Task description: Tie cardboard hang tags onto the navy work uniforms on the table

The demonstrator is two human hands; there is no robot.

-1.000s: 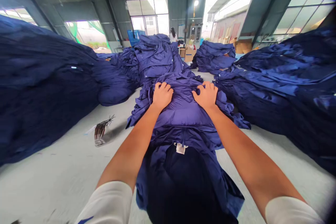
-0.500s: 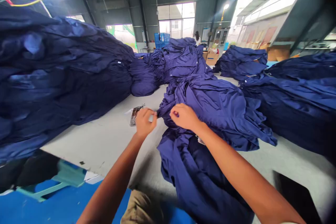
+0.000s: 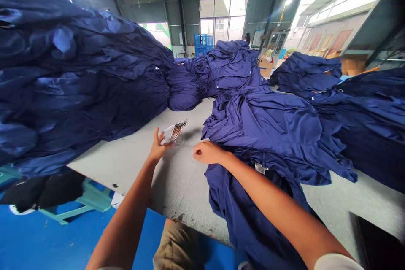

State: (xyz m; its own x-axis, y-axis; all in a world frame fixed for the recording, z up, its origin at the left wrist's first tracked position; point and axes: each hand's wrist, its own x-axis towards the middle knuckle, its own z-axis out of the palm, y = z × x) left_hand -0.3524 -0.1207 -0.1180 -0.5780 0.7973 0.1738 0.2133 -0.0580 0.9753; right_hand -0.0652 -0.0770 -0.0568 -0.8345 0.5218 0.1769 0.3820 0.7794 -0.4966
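My left hand (image 3: pixel 158 145) is closed on a bundle of hang tags (image 3: pixel 173 134), which looks clear and whitish with thin dark strings fanning out to the right. A shadow on the table shows beside the bundle. My right hand (image 3: pixel 209 152) is curled with thumb and fingertips together, just left of a crumpled navy garment (image 3: pixel 265 122). Whatever those fingers hold, if anything, is hidden. Beneath my right forearm another navy garment (image 3: pixel 230 202) hangs over the table's front edge, and a small white label (image 3: pixel 260 168) shows near it.
A tall heap of navy garments (image 3: pixel 104 80) rises on the left of the pale table (image 3: pixel 117 156). More navy garments (image 3: pixel 373 126) lie at the right. A dark flat object (image 3: pixel 376 240) is at the lower right. A green stool (image 3: pixel 91 198) stands below the left edge.
My left hand has moved left and taken hold of the tag bundle, which lay on the table before. My right hand has shifted slightly left and down. The camera view has turned a little left.
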